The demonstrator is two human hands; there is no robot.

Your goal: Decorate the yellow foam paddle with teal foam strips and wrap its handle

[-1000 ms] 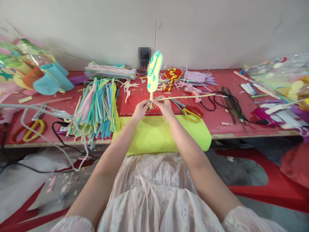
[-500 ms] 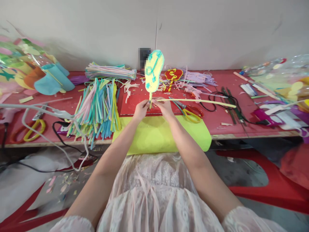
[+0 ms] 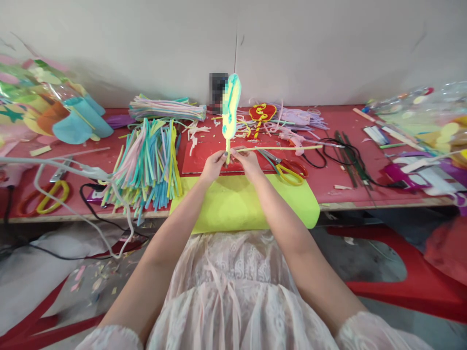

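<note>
A flat, rounded ornament [image 3: 231, 104] in pale yellow and teal stands upright on a stem [image 3: 228, 146], seen nearly edge-on. My left hand [image 3: 214, 166] pinches the lower part of this stem. My right hand [image 3: 248, 160] is closed on a pale yellow pipe cleaner [image 3: 288, 148], close beside the stem, its free length pointing right. The fingertips of both hands almost meet, and how the strip joins the stem is hidden there. Beneath the hands are a red board [image 3: 199, 158] and a yellow-green sheet [image 3: 241, 209] that hangs over the table edge.
Left of my hands lies a bundle of pastel pipe cleaners [image 3: 146, 165], with scissors [image 3: 53, 194] and a white cable [image 3: 124, 204] further left. On the right are more scissors [image 3: 290, 175], a pink glue gun [image 3: 296, 141] and black cord. A red-and-yellow ornament [image 3: 261, 113] lies behind.
The ornament has turned about its stem, from a broad face to nearly edge-on. The free end of the pipe cleaner reaches less far right. Both hands stay in nearly the same place.
</note>
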